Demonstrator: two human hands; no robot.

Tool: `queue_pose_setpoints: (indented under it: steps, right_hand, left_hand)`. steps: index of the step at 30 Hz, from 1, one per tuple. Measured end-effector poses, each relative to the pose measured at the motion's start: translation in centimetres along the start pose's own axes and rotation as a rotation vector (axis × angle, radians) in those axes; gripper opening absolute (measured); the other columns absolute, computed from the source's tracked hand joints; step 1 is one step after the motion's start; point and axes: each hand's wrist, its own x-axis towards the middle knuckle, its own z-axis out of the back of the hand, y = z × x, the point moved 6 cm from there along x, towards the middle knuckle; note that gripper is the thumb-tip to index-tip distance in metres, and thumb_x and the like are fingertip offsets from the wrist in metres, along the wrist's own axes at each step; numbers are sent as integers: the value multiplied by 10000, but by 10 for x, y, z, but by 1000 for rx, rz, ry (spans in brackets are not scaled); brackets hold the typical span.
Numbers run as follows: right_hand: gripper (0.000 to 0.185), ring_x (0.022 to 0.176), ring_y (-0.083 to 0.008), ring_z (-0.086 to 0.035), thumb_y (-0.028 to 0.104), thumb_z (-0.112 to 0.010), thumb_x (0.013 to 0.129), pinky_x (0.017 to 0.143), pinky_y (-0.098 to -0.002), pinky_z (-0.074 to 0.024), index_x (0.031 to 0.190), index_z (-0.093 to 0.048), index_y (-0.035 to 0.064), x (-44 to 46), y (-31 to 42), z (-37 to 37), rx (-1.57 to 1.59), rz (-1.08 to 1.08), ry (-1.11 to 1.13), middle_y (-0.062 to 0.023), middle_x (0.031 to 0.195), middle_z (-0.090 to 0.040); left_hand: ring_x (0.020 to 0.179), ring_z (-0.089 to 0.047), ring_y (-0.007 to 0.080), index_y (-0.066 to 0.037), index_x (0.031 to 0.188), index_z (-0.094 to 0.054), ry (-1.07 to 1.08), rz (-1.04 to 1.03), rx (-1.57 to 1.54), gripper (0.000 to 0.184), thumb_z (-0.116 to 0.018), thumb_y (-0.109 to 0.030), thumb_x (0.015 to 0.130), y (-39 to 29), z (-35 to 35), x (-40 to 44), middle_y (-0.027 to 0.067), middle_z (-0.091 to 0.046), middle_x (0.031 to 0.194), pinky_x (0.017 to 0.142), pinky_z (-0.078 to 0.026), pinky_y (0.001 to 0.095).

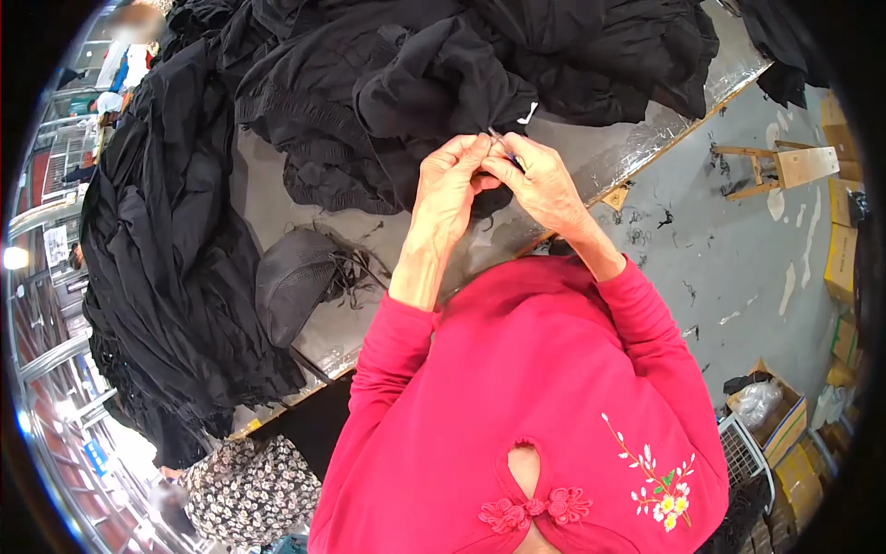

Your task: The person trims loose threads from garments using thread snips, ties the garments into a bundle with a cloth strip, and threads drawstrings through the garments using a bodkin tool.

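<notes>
Above near edge of tabletop: left hand and right hand, tips meeting
Left fingers: pinched narrow on garment
Right fingers: closed round small dark tool, type unclear
Garment: bunched just beyond hands, white tag beside
Left end: black clothes
Near edge, left of hands: black mesh piece
Floor, right: stool

We see black cloth garments, a grey bench, a bright-pink long-sleeved top with white-and-yellow embroidered flowers.
</notes>
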Motion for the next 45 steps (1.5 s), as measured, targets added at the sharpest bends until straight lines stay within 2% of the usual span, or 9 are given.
queue_pose_setpoints:
  steps: [4, 10, 20, 24, 27, 29, 32, 42, 45]
  right_hand:
    - [163, 632, -197, -507, 146, -573, 824, 579, -281, -413, 861, -563, -12, -13, 13, -2, -52, 128, 52, -91, 685, -522]
    - [492, 534, -45, -277, 489, -409, 864, 491, -189, -224, 756, -583, 42, -22, -26, 7, 396, -707, 256, 52, 620, -386]
    - [440, 506, -44, -265, 459, -457, 859, 477, -206, -207, 683, -537, 63, -7, -39, 1, 416, -704, 282, 65, 565, -354]
    - [361, 513, -46, -294, 386, -506, 860, 485, -202, -257, 792, -542, 34, -16, -39, 21, 464, -683, 97, 51, 596, -385]
    - [304, 592, -89, -424, 291, -629, 779, 542, -246, -370, 821, -541, 3, 6, -6, 35, -186, -325, -140, 2, 635, -484]
    - [320, 572, -106, -426, 292, -632, 763, 526, -273, -366, 817, -532, -7, 29, 2, 24, -274, -167, -138, -53, 587, -464]
    - [271, 506, -143, -428, 248, -590, 792, 497, -306, -358, 802, -508, -10, 58, -8, 20, -389, -14, -191, -116, 544, -405]
    - [330, 400, -64, -201, 186, -559, 852, 397, -227, -226, 612, -341, 122, 88, -43, 38, 1022, -524, -322, 51, 477, -237]
    - [157, 478, -101, -491, 181, -593, 816, 489, -221, -434, 700, -547, 86, 112, -85, 48, 1187, -549, -45, 34, 583, -515]
  left_hand:
    - [649, -544, 85, -41, 827, -573, 39, -71, 32, 185, -555, -221, 863, -1, -7, -13, 17, -598, 727, 581, -440, 215]
    - [545, -477, 43, -73, 772, -552, -77, -134, 224, 200, -536, -242, 877, -6, 5, -18, -19, -545, 630, 490, -375, 178]
    - [522, -435, 36, -69, 770, -551, 61, -155, 261, 178, -517, -205, 881, 0, 0, -20, -26, -525, 611, 485, -347, 183]
    - [533, -514, 54, -42, 711, -591, 534, 342, 583, 118, -592, -126, 793, 14, -10, -76, -6, -560, 620, 476, -391, 210]
    - [517, -538, 116, -50, 747, -599, 551, 335, 960, 99, -604, -142, 785, 43, 16, -103, 34, -566, 608, 487, -415, 251]
    - [535, -546, 185, -59, 776, -601, 358, -300, 1656, 111, -616, -169, 777, 33, 28, -113, 77, -548, 598, 517, -430, 285]
    - [605, -548, 199, -31, 827, -569, -29, -347, 1196, 152, -645, -133, 746, -21, 8, -98, 98, -559, 710, 564, -442, 286]
    - [884, -538, 411, 35, 1000, -474, -18, -179, 1232, 500, -710, -266, 679, 20, 9, 11, 249, -567, 905, 709, -438, 436]
    - [796, -504, 369, 12, 926, -479, 54, -671, 1319, 306, -653, -87, 695, 33, -18, -18, 187, -531, 806, 684, -424, 413]
